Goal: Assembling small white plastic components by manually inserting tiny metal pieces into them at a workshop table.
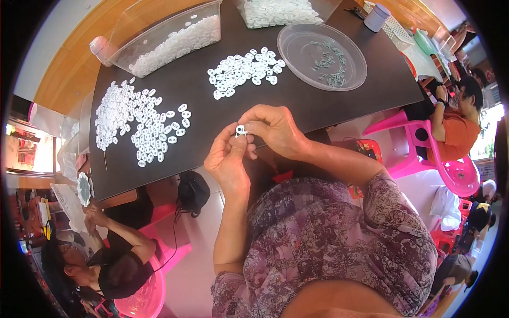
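Note:
My left hand (pixel 228 164) is closed, with thumb and fingertips pinching a small white oval plastic piece (pixel 240 129) that has two dark openings. From the other side my right hand (pixel 280 131) brings its bent thumb and forefinger together at the same piece. Whether a smaller part sits between the right fingertips is hidden. Both hands are just off the near edge of a dark table (pixel 196 122). Beyond them lies a heap of similar white oval pieces (pixel 244 71). A round clear dish (pixel 289 55) at the right holds small grey-green slivers (pixel 335 59).
Larger piles of white ovals (pixel 151 135) cover the table's left side. Clear bins (pixel 175 45) of white pieces stand at the back, near a lidded grey cup (pixel 376 17). A co-worker (pixel 119 259) sits at lower left; another person (pixel 456 119) sits right, by a pink chair (pixel 419 138).

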`<act>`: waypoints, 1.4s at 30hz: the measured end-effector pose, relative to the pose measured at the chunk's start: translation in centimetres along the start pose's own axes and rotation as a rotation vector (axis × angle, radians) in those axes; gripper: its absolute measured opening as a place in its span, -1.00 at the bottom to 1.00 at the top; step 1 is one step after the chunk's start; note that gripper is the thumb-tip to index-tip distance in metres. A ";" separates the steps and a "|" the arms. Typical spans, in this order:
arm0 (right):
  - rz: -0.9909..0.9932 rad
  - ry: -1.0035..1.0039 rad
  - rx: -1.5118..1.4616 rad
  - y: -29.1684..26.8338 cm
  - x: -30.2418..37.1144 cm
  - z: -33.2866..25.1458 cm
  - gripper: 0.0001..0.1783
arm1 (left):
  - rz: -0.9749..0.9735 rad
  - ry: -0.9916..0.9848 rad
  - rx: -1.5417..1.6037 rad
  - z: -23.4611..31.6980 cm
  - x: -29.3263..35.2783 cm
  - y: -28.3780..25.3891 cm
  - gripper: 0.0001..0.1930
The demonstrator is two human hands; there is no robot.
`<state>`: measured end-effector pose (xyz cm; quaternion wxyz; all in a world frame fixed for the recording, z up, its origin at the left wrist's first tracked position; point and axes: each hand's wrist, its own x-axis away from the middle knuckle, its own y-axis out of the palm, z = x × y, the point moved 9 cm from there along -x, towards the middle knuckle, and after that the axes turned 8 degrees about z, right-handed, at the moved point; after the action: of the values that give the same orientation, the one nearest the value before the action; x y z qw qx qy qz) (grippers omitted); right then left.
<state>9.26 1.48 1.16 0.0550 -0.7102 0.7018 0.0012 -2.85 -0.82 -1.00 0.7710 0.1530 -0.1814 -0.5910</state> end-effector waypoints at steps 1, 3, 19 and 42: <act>-0.009 0.026 -0.023 0.1 0.1 0.2 -0.89 | 0.016 0.012 0.009 0.1 0.0 -0.1 -0.80; -0.016 0.053 -0.046 0.2 0.2 0.6 -0.89 | 0.029 0.009 0.013 -0.1 0.0 -0.1 -0.80; 0.018 -0.521 0.331 0.3 1.2 -3.7 -0.73 | 0.058 -0.052 0.068 -0.2 -0.4 -0.3 -0.78; 0.198 -0.861 0.471 -0.4 2.6 -5.5 -0.71 | 0.073 -0.051 0.065 -0.2 -0.3 0.5 -0.76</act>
<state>9.28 -1.56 6.43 0.4984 -0.5434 0.6607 0.1409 -2.46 -0.39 -0.96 0.7818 0.1563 -0.2256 -0.5598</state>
